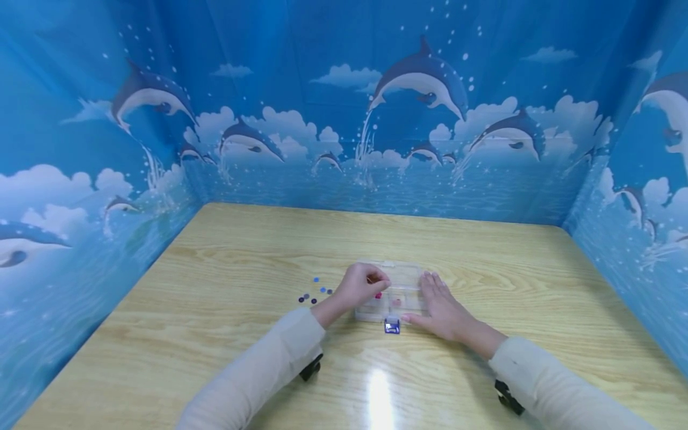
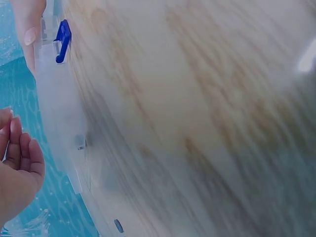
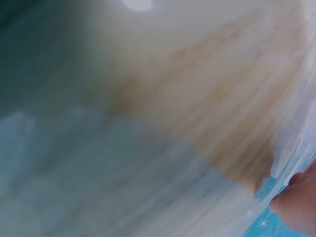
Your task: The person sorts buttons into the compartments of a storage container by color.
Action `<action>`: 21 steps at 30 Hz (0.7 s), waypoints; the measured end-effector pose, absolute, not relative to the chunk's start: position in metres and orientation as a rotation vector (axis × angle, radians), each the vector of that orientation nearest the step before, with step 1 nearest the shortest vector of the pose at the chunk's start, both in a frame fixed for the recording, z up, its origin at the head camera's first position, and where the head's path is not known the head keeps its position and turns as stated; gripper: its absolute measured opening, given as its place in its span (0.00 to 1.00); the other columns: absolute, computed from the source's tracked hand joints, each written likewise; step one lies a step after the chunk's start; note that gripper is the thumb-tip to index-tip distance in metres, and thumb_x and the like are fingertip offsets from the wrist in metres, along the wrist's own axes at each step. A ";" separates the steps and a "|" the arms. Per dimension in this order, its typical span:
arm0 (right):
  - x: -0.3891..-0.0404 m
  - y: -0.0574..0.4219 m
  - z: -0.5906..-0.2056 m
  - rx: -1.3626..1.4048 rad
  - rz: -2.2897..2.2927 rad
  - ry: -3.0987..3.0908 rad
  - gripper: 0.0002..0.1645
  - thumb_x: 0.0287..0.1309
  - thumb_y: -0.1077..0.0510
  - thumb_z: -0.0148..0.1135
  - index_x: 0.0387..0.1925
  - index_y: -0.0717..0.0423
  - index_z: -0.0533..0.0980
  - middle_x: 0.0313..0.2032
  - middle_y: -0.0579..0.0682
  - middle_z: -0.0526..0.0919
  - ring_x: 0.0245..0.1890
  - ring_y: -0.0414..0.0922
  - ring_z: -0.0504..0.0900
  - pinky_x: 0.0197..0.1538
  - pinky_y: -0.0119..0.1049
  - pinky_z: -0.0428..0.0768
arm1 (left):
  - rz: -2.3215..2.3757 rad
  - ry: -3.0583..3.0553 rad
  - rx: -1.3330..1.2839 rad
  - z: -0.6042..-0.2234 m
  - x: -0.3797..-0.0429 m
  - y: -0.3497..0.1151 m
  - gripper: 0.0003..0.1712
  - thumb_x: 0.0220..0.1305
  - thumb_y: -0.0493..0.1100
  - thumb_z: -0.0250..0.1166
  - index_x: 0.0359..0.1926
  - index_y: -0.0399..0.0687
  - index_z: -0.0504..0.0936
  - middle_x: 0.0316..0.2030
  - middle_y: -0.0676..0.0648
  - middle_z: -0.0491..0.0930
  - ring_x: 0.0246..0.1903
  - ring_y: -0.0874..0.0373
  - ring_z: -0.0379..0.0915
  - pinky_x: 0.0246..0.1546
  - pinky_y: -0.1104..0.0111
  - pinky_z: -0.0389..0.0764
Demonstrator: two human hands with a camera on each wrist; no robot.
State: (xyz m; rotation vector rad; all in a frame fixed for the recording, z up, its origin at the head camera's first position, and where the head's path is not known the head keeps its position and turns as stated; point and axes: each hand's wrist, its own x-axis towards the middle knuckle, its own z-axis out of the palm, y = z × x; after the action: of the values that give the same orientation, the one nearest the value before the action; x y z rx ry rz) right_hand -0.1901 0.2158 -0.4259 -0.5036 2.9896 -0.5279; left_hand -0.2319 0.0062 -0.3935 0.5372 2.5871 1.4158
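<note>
Mid-table, my right hand (image 1: 442, 306) lies flat on the clear box (image 1: 400, 280) while my left hand (image 1: 361, 285) pinches something small over it; a slip could scatter it among the buttons (image 1: 316, 291).

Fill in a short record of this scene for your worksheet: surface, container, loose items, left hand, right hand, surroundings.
Surface: light wooden table.
Container: clear plastic compartment box with a blue latch on its near edge.
Loose items: small blue and dark beads on the table, left of the box.
Left hand: left hand over the box's left part, fingers curled as if pinching something small; what it pinches cannot be told.
Right hand: right hand lies flat on the box's right side, fingers straight.
Surroundings: blue dolphin-print backdrop on three sides.
</note>
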 end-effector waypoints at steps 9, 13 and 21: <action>-0.190 0.215 -0.426 -0.522 -0.538 2.998 0.60 0.55 0.31 0.51 0.66 0.75 0.44 0.68 0.72 0.44 0.70 0.66 0.41 0.70 0.56 0.46 | 1.403 2.607 0.567 -0.394 -0.231 -0.003 0.05 0.57 0.39 0.64 0.34 0.42 0.83 0.31 0.48 0.82 0.29 0.64 0.73 0.31 0.77 0.76; -0.189 0.215 -0.426 -0.524 -0.541 2.991 0.60 0.55 0.31 0.52 0.66 0.76 0.44 0.68 0.72 0.44 0.70 0.66 0.41 0.70 0.57 0.46 | 1.419 2.605 0.563 -0.395 -0.232 -0.008 0.05 0.57 0.38 0.64 0.34 0.42 0.83 0.30 0.47 0.82 0.28 0.63 0.73 0.30 0.76 0.77; -0.189 0.215 -0.424 -0.529 -0.537 2.993 0.59 0.56 0.33 0.53 0.66 0.76 0.44 0.68 0.73 0.45 0.70 0.66 0.41 0.70 0.56 0.45 | 1.402 2.625 0.520 -0.395 -0.234 -0.016 0.05 0.57 0.39 0.64 0.34 0.44 0.83 0.31 0.49 0.82 0.29 0.63 0.73 0.30 0.75 0.77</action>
State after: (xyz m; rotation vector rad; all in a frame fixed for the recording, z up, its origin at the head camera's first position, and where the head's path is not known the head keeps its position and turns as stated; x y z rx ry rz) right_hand -0.1886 0.2148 -0.4245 -0.5293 2.9934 -0.5369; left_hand -0.2340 -0.0163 -0.3954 0.5203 2.6251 1.4018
